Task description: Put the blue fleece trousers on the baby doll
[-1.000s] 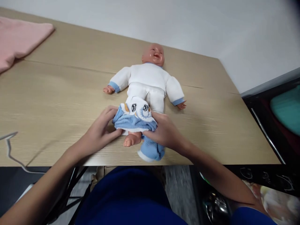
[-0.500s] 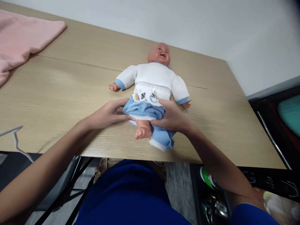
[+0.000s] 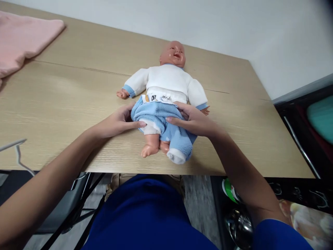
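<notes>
A baby doll (image 3: 168, 78) lies on its back on the table, its head toward the wall, in a white top with blue cuffs. Light blue fleece trousers (image 3: 158, 110) cover its hips, with printed eyes on their white front. My left hand (image 3: 118, 121) holds the trousers at the doll's left-of-picture side, thumb on top and the other fingers partly hidden. Opposite it, my right hand (image 3: 196, 119) grips the cloth likewise. One bare foot (image 3: 150, 149) sticks out below a white cloth edge. A second foot shows partly beside the other trouser leg (image 3: 179, 144), whose white cuff lies flat.
A pink cloth (image 3: 28, 36) lies on the table (image 3: 85, 90) at the far left. A white wire hanger (image 3: 18, 152) juts over the front edge. Below are a dark chair (image 3: 56, 211) and, at right, a metal bowl (image 3: 239, 229) and a green-labelled container (image 3: 229, 191).
The bunched trousers have been drawn up over the doll's legs and lie flatter. White cloth on one leg and part of the second foot have come into sight. Both hands still hold the waist sides.
</notes>
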Demonstrator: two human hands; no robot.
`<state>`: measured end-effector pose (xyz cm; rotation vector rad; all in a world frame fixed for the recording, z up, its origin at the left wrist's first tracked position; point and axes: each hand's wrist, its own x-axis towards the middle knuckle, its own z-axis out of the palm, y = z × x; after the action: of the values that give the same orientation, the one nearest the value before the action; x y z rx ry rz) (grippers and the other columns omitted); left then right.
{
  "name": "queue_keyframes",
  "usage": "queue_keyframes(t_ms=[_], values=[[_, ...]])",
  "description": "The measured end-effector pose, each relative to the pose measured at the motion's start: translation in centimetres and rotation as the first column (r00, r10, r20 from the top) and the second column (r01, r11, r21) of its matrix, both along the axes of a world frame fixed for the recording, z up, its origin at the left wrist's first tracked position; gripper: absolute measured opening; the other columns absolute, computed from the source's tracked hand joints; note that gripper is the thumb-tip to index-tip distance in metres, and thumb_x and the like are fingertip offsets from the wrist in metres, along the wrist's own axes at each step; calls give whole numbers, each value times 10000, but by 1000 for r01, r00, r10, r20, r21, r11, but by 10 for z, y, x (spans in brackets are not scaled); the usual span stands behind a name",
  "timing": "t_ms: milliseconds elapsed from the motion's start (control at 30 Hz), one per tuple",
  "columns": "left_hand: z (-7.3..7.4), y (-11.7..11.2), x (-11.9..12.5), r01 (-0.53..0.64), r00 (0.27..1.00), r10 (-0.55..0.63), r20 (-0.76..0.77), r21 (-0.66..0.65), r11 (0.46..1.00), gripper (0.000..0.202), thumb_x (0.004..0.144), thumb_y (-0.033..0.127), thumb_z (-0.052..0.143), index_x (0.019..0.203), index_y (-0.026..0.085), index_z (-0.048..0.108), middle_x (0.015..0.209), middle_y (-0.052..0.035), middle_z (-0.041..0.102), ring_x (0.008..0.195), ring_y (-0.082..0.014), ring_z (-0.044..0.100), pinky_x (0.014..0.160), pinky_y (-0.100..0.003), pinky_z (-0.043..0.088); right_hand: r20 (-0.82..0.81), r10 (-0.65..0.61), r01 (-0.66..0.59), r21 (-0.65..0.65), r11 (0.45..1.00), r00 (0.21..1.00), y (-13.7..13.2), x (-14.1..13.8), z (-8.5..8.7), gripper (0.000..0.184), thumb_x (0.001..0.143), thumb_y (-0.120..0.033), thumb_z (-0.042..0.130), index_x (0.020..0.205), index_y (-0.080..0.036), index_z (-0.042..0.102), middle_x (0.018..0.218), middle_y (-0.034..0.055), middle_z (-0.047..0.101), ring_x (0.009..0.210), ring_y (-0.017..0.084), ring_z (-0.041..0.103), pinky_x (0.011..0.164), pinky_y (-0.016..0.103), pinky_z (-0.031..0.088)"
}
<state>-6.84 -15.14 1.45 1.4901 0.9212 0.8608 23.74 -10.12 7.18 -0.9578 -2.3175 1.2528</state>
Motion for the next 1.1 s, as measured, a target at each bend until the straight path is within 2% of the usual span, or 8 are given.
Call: queue_keyframes(t_ms=[100,300,500,633,733,900,1000,1100], values=[[-1,-4,-2,-42,998,40,-44,-37,998,515,939,446,906,1350,214,700,1328,-98,757,1267,-305,707,1071,-403,581,112,-161,154,68,986,980,-20,9,10,435,1052,-616,696,1078,-183,724,944,26,714,825,204,627,725,321,461],[-7,-2,-10,-57,994,57,-88,-1,998,493,927,482,903,1258,241,629,1239,-50,693,1140,-256,699,936,-373,602,12,-67,68,-274,959,998,-38,37,10,537,991,-657,772,1350,-258,741,1171,46,771,1020,260,700,856,344,558],[29,6,15,-97,954,211,-214,446,890,708,919,487,904,1482,322,508,1586,-90,532,1466,-326,533,1269,-527,433,-349,-187,91,-272,958,918,-37,48,-10,371,1004,-505,829,1221,-276,634,995,-14,591,879,178,588,776,283,522],[77,32,56,222,909,-67,-411,343,913,708,875,611,905,1432,271,633,1471,-90,677,1356,-330,632,1111,-435,519,-379,-114,42,-193,980,918,-36,46,-5,436,967,-388,899,1280,-304,608,1063,-20,563,922,158,572,807,262,500],[96,60,81,511,757,-386,-527,110,852,585,864,649,887,1267,258,723,1165,-18,768,1070,-271,715,920,-359,524,-377,-119,62,-160,985,919,-35,48,0,457,945,-374,924,1267,-291,611,1077,-15,574,942,162,577,833,273,492],[85,90,91,606,769,-543,-337,113,788,458,823,520,949,979,235,625,902,25,576,828,-174,563,728,-289,444,-406,-173,114,-166,980,897,-35,61,-1,316,1031,-483,812,1172,-253,649,979,-20,546,899,163,547,824,285,469],[72,94,87,628,777,-626,-72,12,778,451,846,513,929,979,242,594,841,33,518,721,-145,479,631,-267,400,-403,-203,133,-195,972,893,-33,66,-7,329,1127,-559,629,1151,-235,680,960,0,574,876,176,547,812,303,481],[65,93,85,638,769,-623,140,-135,758,441,900,573,873,1019,238,613,810,33,510,662,-130,431,584,-259,386,-392,-209,131,-216,968,896,-29,67,-16,288,1102,-522,689,1181,-245,685,985,7,603,909,185,578,834,307,500]])
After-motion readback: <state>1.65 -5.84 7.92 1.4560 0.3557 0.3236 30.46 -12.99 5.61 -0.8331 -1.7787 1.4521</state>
